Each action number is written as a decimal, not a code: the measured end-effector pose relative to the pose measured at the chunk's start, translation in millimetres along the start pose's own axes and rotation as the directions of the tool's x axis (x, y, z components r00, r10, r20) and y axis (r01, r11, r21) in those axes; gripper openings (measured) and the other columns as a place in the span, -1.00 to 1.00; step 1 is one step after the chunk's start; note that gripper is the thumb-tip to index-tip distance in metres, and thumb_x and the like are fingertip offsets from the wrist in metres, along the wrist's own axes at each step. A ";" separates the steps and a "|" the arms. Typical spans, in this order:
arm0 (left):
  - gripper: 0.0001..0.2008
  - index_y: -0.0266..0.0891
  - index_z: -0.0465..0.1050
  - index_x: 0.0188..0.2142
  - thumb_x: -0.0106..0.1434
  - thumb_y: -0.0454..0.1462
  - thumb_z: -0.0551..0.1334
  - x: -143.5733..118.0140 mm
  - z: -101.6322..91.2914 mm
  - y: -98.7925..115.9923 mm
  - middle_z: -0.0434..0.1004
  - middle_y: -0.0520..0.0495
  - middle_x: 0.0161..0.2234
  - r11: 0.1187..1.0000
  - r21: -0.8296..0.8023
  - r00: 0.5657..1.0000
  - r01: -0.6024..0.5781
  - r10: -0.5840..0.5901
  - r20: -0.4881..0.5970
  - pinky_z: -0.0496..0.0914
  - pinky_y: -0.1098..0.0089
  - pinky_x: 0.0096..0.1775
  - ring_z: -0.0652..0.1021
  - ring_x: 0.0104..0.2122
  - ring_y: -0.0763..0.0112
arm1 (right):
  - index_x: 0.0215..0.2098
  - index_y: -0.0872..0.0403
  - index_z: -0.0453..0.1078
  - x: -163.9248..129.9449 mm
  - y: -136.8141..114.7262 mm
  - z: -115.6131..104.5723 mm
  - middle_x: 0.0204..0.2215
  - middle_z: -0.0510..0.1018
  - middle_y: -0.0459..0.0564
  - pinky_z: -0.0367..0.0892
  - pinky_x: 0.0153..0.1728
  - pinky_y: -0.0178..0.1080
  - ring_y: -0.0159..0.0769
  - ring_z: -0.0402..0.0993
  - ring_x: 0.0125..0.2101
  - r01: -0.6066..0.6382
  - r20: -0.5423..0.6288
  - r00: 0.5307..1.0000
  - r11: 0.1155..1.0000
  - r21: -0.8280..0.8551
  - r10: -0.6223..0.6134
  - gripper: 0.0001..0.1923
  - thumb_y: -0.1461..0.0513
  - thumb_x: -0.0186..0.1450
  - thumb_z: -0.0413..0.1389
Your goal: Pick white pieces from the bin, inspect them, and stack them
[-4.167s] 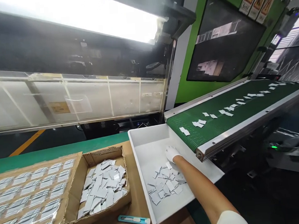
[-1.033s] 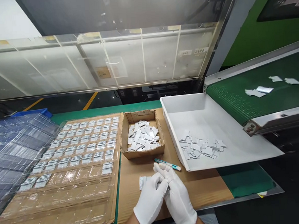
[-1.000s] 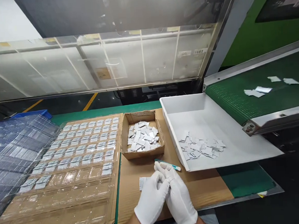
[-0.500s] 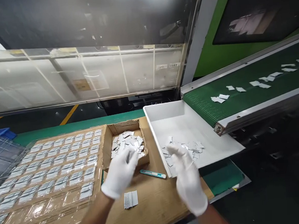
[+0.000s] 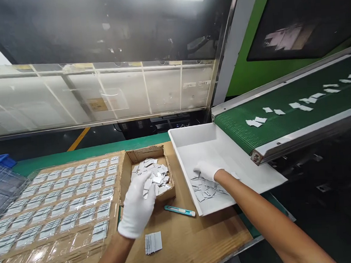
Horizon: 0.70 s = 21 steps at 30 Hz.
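My left hand [image 5: 138, 206], in a white glove, is over the near edge of a cardboard box [image 5: 124, 171] holding a heap of small flat white pieces [image 5: 159, 176]. Its thumb and fingers are apart. Inside a white plastic tray [image 5: 224, 144], my gloved right hand [image 5: 206, 170] reaches down with bent fingers to loose white pieces [image 5: 205, 191]. Its fingertips are pressed together at the pieces, and what they hold is hidden. A neat stack of pieces [image 5: 153, 243] stands on the cardboard sheet [image 5: 183, 247] in front of me.
A teal utility knife [image 5: 180, 211] lies between box and tray. On the left, a clear blister tray [image 5: 51, 252] carries rows of stacked pieces. A green conveyor belt [image 5: 283, 126] with scattered pieces ends above the white tray. A blue bin [image 5: 3, 159] stands far left.
My right hand has moved from above the tray's near edge down into it, among the pieces. My left hand has opened near the box. The view has tilted up slightly.
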State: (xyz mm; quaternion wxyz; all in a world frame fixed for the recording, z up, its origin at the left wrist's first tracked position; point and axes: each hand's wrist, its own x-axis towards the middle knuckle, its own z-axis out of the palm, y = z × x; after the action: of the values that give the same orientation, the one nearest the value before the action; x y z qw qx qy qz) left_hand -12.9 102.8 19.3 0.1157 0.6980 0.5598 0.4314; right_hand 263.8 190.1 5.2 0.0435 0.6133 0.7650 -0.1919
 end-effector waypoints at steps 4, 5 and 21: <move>-0.69 -0.17 0.44 -0.02 0.24 -0.20 0.21 -59.5 4.3 7.3 0.60 -0.15 -0.15 0.910 -0.340 0.971 0.237 -0.220 0.090 0.48 0.22 -0.05 0.60 -0.16 0.19 | -0.04 0.12 0.42 1.5 -1.7 -4.1 -0.06 0.52 0.04 0.45 -0.11 -0.08 -0.21 0.51 -0.13 -0.004 0.158 0.987 0.989 -0.146 0.028 -0.75 0.17 0.38 0.13; -0.70 -0.17 0.46 -0.05 0.23 -0.19 0.23 -73.4 8.0 6.8 0.61 -0.14 -0.17 0.872 -0.389 0.955 0.296 -0.272 0.117 0.49 0.24 -0.08 0.61 -0.18 0.20 | -0.04 0.12 0.42 0.4 -2.3 -4.3 -0.06 0.52 0.04 0.44 -0.10 -0.06 -0.21 0.51 -0.12 -0.007 0.173 0.984 0.985 -0.175 0.038 -0.75 0.17 0.38 0.13; -0.66 -0.14 0.57 -0.18 0.16 0.00 0.28 -157.6 45.5 20.7 0.64 -0.11 -0.34 0.630 -0.539 0.829 0.559 -0.434 0.353 0.52 0.28 -0.24 0.60 -0.37 0.22 | -0.08 0.15 0.43 -16.8 -25.6 0.6 -0.09 0.53 0.06 0.42 -0.09 -0.06 -0.21 0.50 -0.13 -0.139 0.035 0.989 0.983 -0.117 0.144 -0.76 0.16 0.36 0.15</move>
State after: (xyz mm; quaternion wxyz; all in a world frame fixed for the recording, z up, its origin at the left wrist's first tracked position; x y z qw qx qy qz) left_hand 34.3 -28.7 -69.2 0.5066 0.4747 0.5422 0.4733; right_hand 243.4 170.0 15.8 0.1089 0.6584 0.7279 -0.1574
